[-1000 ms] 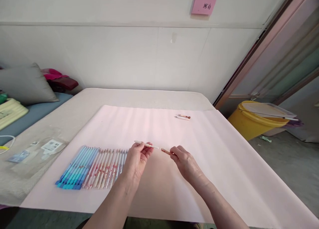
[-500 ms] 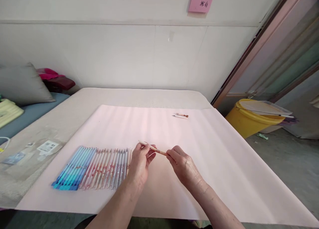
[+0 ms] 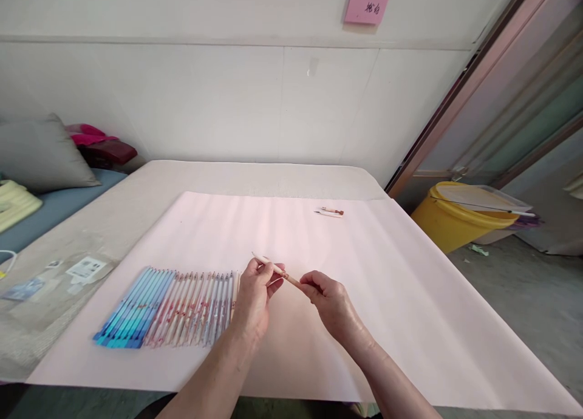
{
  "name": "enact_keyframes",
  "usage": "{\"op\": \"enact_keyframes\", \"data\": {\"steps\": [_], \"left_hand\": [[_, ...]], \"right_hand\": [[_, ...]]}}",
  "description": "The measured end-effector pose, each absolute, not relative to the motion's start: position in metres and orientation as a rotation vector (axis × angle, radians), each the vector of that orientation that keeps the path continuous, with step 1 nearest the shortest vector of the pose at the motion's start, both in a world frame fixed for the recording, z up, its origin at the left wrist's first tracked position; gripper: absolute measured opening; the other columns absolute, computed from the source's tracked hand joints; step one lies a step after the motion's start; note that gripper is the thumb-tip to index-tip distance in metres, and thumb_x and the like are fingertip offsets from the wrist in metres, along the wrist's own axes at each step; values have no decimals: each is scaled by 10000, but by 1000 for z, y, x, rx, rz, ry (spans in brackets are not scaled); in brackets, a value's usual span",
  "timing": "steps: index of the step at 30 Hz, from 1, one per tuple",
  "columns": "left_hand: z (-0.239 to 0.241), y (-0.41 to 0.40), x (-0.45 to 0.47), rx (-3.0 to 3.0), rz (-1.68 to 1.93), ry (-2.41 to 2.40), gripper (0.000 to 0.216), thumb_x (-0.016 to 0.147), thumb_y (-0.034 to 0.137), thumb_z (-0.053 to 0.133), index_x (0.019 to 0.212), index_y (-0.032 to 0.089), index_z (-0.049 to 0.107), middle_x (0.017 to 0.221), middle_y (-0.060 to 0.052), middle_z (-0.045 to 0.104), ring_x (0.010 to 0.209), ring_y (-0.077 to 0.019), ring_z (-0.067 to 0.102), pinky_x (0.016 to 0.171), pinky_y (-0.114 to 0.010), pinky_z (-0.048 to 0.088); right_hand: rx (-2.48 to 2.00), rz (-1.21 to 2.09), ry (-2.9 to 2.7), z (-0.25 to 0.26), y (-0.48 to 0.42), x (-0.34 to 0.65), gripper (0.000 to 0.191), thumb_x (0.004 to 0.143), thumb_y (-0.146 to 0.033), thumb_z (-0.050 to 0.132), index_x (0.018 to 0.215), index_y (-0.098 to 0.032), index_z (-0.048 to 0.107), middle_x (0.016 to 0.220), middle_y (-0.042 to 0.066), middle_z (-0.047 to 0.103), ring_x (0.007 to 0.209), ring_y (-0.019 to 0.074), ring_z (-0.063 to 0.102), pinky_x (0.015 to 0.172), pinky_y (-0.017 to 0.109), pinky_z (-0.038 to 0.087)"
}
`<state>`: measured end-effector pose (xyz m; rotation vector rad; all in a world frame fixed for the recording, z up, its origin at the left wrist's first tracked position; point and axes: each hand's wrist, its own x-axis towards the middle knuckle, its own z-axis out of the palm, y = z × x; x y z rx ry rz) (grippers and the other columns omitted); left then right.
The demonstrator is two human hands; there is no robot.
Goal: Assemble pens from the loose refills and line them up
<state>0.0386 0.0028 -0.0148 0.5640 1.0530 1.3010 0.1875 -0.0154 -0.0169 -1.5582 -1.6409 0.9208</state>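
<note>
A grey pillow (image 3: 43, 155) is seen at the far left on a blue surface, with a red cloth (image 3: 102, 144) just behind it by the wall. Clear bags (image 3: 68, 272) with labels are laid flat on the left part of the table (image 3: 255, 175), which is covered in beige. A pink sheet (image 3: 410, 297) is spread over most of the table. A row of pens (image 3: 168, 306) is laid side by side on the sheet's left part, blue ones at the left end and paler, patterned ones towards the right; the right end of the row is partly hidden by the left hand (image 3: 255, 297). One pen (image 3: 276, 268) is held just above the sheet, near its middle, slanted from upper left to lower right. Its pale barrel is pinched between thumb and fingertips of the left hand, and its brown lower end is gripped by the closed fingertips of the right hand (image 3: 330, 300); the two hands are set close together but are not touching. Two pen parts (image 3: 331, 212) are laid together on the far side of the sheet, well apart from the hands. A pink note (image 3: 368, 1) is fixed to the wall above. A yellow bucket (image 3: 455, 221) is stood on the floor at the right, beside a sliding door.
</note>
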Motion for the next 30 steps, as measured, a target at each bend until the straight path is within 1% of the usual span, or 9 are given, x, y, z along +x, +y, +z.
{"op": "enact_keyframes", "data": {"steps": [4,10,14,16,18,22,24,28,30], "left_hand": [[-13,4,38,552,1324,1040,194,689,314,652,758,160,557,857,-86,662,836,-184,619,748,-318,467],[-12,3,39,569,1318,1058,190,706,319,633,793,169,554,871,-88,661,855,-183,611,734,-307,465],[-12,2,40,589,1298,1031,194,721,327,619,815,170,553,887,-90,657,842,-178,614,717,-295,463],[-12,2,40,583,1291,1021,204,713,329,627,816,167,557,890,-93,658,825,-175,618,710,-291,462],[-12,2,40,570,1297,1026,212,705,331,636,814,166,558,891,-93,658,822,-176,617,710,-293,463],[-12,2,41,564,1303,1038,205,710,327,632,811,170,548,888,-92,658,829,-174,613,728,-301,461],[-11,1,42,573,1282,1026,194,725,328,616,817,173,544,897,-92,658,829,-174,614,737,-306,460],[-11,-1,42,564,1262,998,188,733,319,608,836,174,545,914,-99,656,858,-184,609,740,-306,455],[-11,-1,42,547,1255,988,188,726,313,614,835,173,550,911,-100,655,861,-185,606,734,-302,452]], "right_hand": [[-1567,957,-1579,-16,-17,185,179,822,-291,421,707,-214,535,581,-30,476,554,121,447,499,221,358],[-1593,634,-1725,-14,-21,181,103,815,-287,479,754,-222,531,722,-7,522,581,120,439,531,230,347],[-1604,640,-1743,-14,-22,179,283,886,-322,371,671,-215,519,648,-11,503,554,119,427,519,228,330],[-1619,673,-1722,-14,-22,179,317,898,-329,338,665,-215,520,623,-14,506,544,118,432,514,226,331],[-1642,672,-1713,-15,-22,180,270,886,-336,358,714,-219,530,642,-13,528,549,121,448,511,226,337],[-1680,576,-1729,-17,-23,177,98,812,-291,465,875,-233,514,794,2,568,605,133,493,522,228,347],[-1693,555,-1739,-17,-24,175,75,824,-276,439,854,-239,497,783,-6,561,589,128,478,511,221,328],[-1737,582,-1781,-15,-24,172,278,899,-349,311,686,-230,443,605,-31,490,494,119,374,463,213,249],[-1756,562,-1814,-15,-24,172,314,909,-357,286,659,-225,422,584,-31,474,476,117,343,458,216,218]]}}
